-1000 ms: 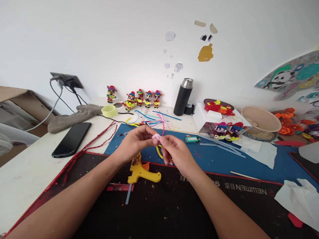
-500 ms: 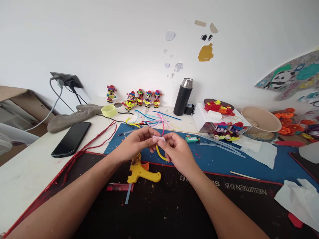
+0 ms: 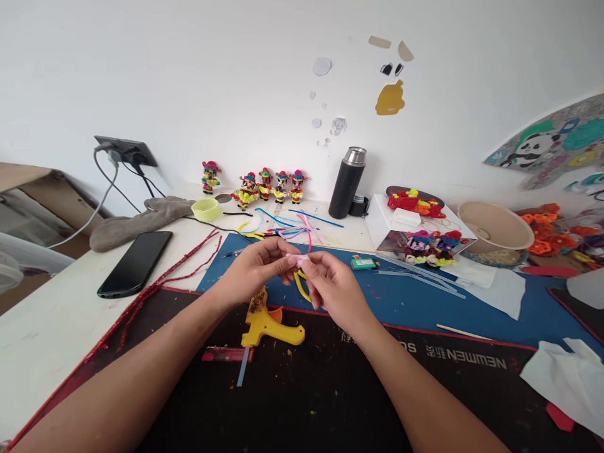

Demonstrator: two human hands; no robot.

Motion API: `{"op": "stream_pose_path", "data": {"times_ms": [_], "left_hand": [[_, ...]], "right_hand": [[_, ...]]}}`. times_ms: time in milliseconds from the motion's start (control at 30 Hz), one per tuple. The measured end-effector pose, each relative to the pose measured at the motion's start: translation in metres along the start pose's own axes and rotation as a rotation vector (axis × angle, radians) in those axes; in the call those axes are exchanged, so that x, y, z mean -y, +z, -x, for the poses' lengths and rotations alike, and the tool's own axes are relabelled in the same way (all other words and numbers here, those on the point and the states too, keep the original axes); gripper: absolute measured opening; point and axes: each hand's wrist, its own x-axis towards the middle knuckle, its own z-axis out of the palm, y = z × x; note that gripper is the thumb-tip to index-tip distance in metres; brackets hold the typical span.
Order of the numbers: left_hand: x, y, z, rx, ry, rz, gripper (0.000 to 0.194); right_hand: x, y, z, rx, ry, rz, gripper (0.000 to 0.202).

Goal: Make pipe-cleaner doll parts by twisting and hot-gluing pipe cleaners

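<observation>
My left hand (image 3: pixel 265 264) and my right hand (image 3: pixel 334 286) meet over the blue mat, both closed in a pinch. Between their fingertips is a small pale pink piece (image 3: pixel 298 260), soft-looking and partly covered by the thumbs; its exact kind is unclear. A bent yellow chenille stem (image 3: pixel 302 288) shows just below the fingers, and I cannot tell whether it is held or lies on the mat. Under my left wrist lies a yellow glue gun (image 3: pixel 271 329) with a clear glue stick (image 3: pixel 243 368) poking out. A red cutter (image 3: pixel 226 355) is beside it.
Loose coloured chenille stems (image 3: pixel 302 226) lie behind my hands. Several small figures (image 3: pixel 264 187) stand along the wall, with a black thermos (image 3: pixel 348 184) to their right. At left are a phone (image 3: pixel 135 264) and red stems (image 3: pixel 155 286); at right, a white box (image 3: pixel 382 217) and bowl (image 3: pixel 495 223).
My fingers have shifted slightly around the pale pink piece, and more of it shows now. The yellow stem below has moved a little to the left.
</observation>
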Motion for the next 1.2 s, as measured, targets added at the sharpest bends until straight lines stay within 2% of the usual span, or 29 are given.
{"op": "stream_pose_path", "data": {"times_ms": [667,1067,1200], "left_hand": [[0.0045,0.0012,0.0004,0.03,-0.034,0.005,0.03],[0.0023,0.0032,0.0018,0.014,-0.029,-0.002,0.031],[0.0039,0.003,0.0007,-0.012,-0.028,0.005,0.031]], "right_hand": [[-0.0076,-0.0001,0.0007,-0.101,-0.079,0.17,0.037],[-0.0081,0.0002,-0.0003,-0.103,-0.054,0.13,0.04],[-0.0043,0.001,-0.0001,-0.054,-0.012,0.072,0.041]]}}
